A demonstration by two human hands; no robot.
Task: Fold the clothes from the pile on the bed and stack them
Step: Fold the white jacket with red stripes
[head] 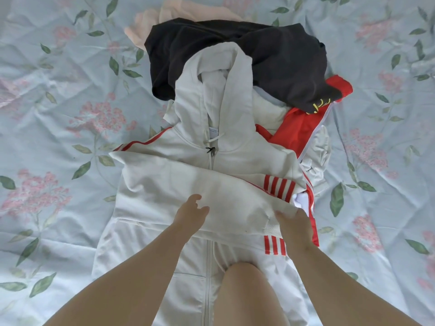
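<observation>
Folding the sleeves in across the chest looks like the step in hand: at the bottom centre of the frame a bare knee (244, 274) presses on the hem of the white hoodie (150, 189), which lies zipped and front-up on the bedsheet (58, 114), filling the lower middle of the picture. Just above the knee, the left hand (190, 214) rests on the folded-over sleeve (223, 201) with its fingers loose and slightly spread, holding nothing, while the right hand (295, 225) curls its fingers round the same sleeve at its ribbed cuff (270, 228), right of centre. A second red-striped cuff (280, 184) shows just beyond (so both arms seem already crossed over the body). The next move, as I judge it, calls for flattening that sleeve, then bringing the hem up toward the hood (211, 74), and the knee would have to come off the fabric first. Farther up the frame the hood lies over the rest of the pile: a red garment (299, 128) touches the hoodie's right shoulder, a black garment (259, 55) lies crumpled behind and under the hood, and a peach garment (188, 8) peeks out at the top edge. These crowd the far end, so the fold could snag them. No finished stack is in view.
</observation>
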